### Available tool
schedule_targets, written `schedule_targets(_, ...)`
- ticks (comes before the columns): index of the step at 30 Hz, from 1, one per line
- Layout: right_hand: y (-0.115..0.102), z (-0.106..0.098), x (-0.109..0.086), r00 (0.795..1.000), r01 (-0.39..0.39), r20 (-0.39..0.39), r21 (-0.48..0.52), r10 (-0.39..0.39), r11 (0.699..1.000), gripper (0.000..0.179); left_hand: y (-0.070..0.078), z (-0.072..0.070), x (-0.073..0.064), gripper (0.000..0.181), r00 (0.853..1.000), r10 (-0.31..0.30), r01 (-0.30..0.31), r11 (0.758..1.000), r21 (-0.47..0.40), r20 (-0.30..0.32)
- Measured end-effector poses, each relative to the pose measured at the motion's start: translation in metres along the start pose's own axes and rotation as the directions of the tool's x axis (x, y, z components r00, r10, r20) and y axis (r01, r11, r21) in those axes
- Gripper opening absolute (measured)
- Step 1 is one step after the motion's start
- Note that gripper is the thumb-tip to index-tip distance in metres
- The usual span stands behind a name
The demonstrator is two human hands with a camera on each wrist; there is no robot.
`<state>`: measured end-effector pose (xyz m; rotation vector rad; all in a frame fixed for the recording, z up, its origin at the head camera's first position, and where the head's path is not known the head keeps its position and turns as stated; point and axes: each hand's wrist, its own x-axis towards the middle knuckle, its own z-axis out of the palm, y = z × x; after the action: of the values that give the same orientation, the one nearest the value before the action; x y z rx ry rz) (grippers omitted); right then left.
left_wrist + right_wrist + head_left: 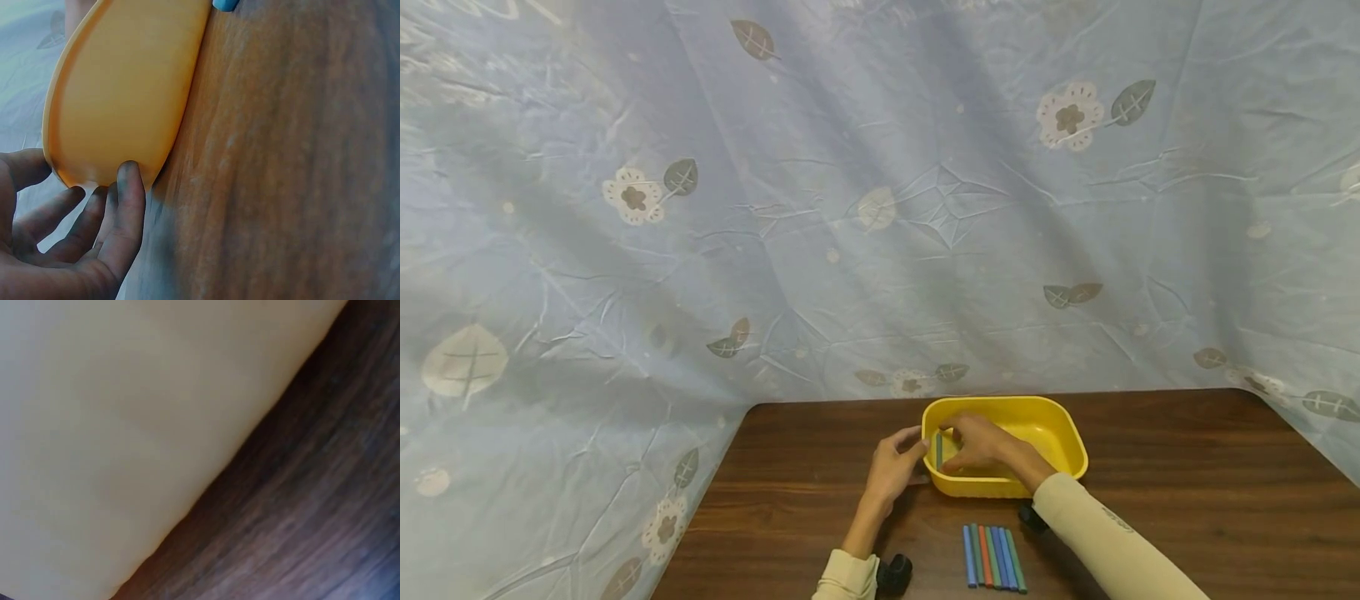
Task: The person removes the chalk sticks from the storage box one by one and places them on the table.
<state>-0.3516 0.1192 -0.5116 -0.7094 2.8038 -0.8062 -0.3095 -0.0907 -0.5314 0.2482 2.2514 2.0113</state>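
Note:
A yellow plastic tub point(1000, 487) stands on the table. My left hand point(891, 468) grips its left end, thumb at the rim; in the left wrist view, fingertips of the left hand point(75, 231) press the tub's outer wall point(125, 94). Inside the tub, at its left end, my right hand point(983, 442) reaches down, with finger and thumb at the two ends of a thin green stick point(938, 452). The right wrist view is filled mostly by a blurred pale yellow surface point(137, 425), and no fingers show there.
Several blue, green and one red stick point(985, 557) lie side by side in front of the tub. Dark wood tabletop point(1187, 467) extends both ways. A patterned pale blue curtain point(880, 275) hangs behind the table. Black wrist mounts point(895, 575) sit by the sleeves.

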Motion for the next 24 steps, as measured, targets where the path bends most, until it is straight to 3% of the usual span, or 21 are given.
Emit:
schedule_targets(13,-0.003,0.008,-0.004,0.998,-0.058,-0.023,-0.058,0.056,0.997,0.065,-0.001,0.003,-0.005,0.051,1.000,0.004,-0.003,1.000,-0.022,0.012)
schedule_targets(24,-0.017,-0.015,-0.017,0.996,-0.083,-0.039,-0.057,0.081,0.995,0.074,0.001,0.000,0.000,0.050,1.000,0.005,-0.005,1.000,-0.027,0.015)
